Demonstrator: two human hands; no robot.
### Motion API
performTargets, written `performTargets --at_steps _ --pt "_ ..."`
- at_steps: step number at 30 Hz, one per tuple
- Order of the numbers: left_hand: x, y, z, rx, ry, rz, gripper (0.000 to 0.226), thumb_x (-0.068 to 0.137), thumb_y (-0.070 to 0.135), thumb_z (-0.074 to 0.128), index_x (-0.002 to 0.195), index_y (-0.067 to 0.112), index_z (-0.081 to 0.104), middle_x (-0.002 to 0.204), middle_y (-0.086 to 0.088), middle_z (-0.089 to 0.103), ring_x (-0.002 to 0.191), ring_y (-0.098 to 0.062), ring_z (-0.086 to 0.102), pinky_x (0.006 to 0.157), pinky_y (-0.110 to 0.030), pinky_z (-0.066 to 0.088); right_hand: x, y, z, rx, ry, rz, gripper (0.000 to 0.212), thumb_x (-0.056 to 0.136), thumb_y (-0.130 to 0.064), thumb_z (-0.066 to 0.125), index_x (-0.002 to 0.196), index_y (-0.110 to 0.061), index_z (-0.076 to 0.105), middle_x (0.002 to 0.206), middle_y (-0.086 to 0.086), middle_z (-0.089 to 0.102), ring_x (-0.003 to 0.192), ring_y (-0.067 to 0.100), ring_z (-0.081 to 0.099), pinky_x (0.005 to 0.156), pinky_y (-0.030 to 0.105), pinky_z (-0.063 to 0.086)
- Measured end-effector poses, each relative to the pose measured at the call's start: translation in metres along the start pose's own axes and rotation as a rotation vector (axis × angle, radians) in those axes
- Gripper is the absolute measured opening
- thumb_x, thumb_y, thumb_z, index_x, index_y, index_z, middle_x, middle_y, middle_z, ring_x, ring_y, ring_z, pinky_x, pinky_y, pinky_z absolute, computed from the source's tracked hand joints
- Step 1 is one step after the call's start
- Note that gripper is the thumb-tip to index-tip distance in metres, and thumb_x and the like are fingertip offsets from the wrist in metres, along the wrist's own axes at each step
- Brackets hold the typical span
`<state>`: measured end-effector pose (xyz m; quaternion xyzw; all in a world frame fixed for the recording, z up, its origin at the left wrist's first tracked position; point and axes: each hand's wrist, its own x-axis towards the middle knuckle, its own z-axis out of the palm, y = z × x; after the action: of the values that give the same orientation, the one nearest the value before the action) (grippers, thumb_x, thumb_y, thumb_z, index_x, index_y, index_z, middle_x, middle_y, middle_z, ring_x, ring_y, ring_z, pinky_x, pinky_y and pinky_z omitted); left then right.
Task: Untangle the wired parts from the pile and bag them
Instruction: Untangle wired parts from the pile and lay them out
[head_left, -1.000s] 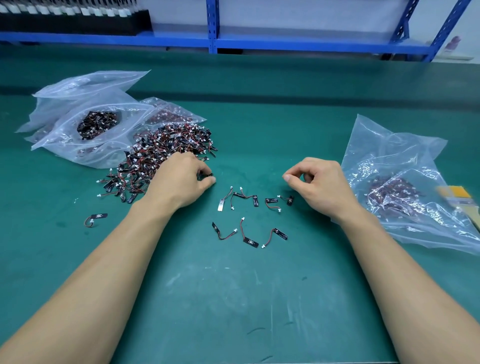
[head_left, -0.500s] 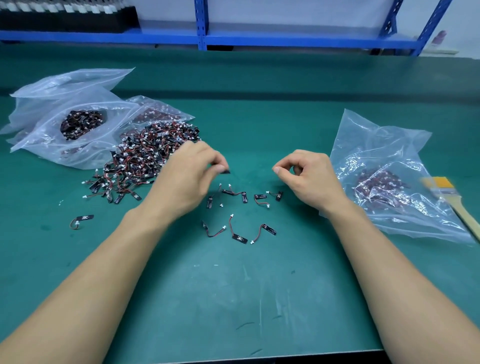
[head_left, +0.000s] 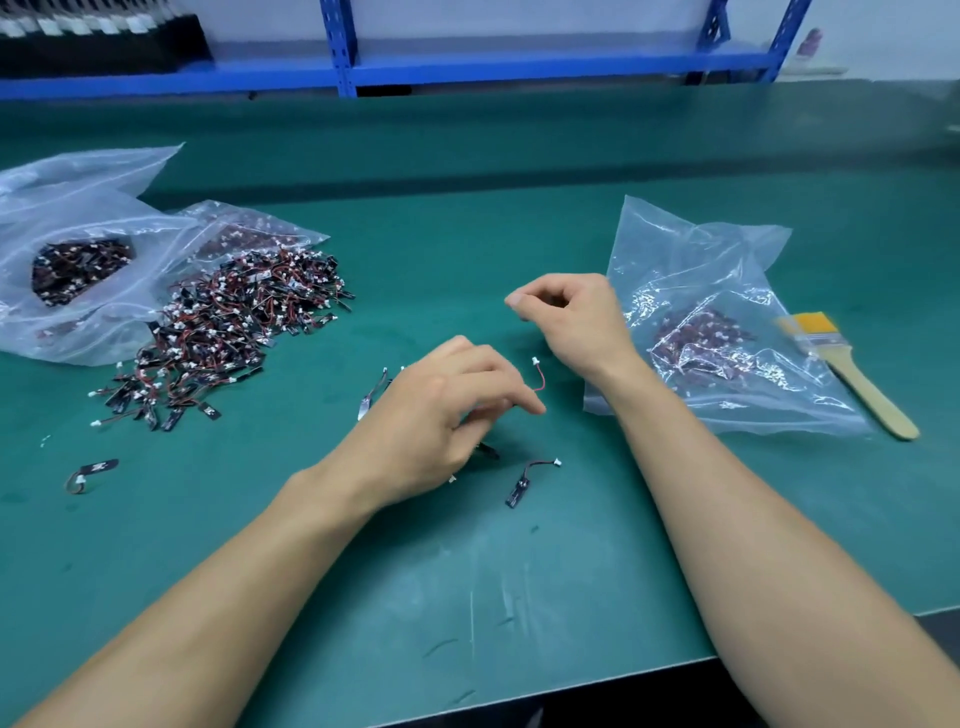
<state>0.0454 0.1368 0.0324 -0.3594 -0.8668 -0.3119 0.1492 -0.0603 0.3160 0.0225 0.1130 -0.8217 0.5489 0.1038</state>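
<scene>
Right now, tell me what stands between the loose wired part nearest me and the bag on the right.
Only the right forearm: it crosses between the loose part and the bag, its wrist by the bag's left edge. Nothing else visible is in the way.

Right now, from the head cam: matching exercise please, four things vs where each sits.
Things
1. pile of wired parts
2. brush
3. lone wired part
4. blue rack

Places
a. right of the right bag
b. behind the table
c. beside the left bags
d. left on the table, apart from the pile

Pairs: 1-c, 2-a, 3-d, 4-b
</scene>
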Motion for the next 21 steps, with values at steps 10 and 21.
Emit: performTargets --at_steps 10,21 --pt "0.006 0.004 0.013 0.084 -0.024 -0.067 0.036 0.087 0.008 0.074 0.119 0.019 0.064 0.098 0.016 0.073 0.085 -0.009 0.067 0.077 -0.038 0.056 -0.001 0.0 0.001 -0.031 -0.024 0.015 0.012 0.087 -0.018 0.072 0.076 -0.016 0.077 0.055 -0.021 0.062 0.053 -0.004 0.049 0.059 0.014 0.039" --pt "-0.004 0.002 -0.003 0.099 -0.268 -0.012 0.024 0.082 0.041 0.078 0.105 0.038 0.074 0.084 0.017 0.057 0.086 -0.01 0.042 0.078 -0.036 0.042 -0.002 0.0 0.0 -0.054 -0.037 0.03 0.016 0.087 -0.023 0.072 0.072 -0.022 0.075 0.055 -0.022 0.061 0.052 -0.001 0.047 0.054 0.009 0.036"
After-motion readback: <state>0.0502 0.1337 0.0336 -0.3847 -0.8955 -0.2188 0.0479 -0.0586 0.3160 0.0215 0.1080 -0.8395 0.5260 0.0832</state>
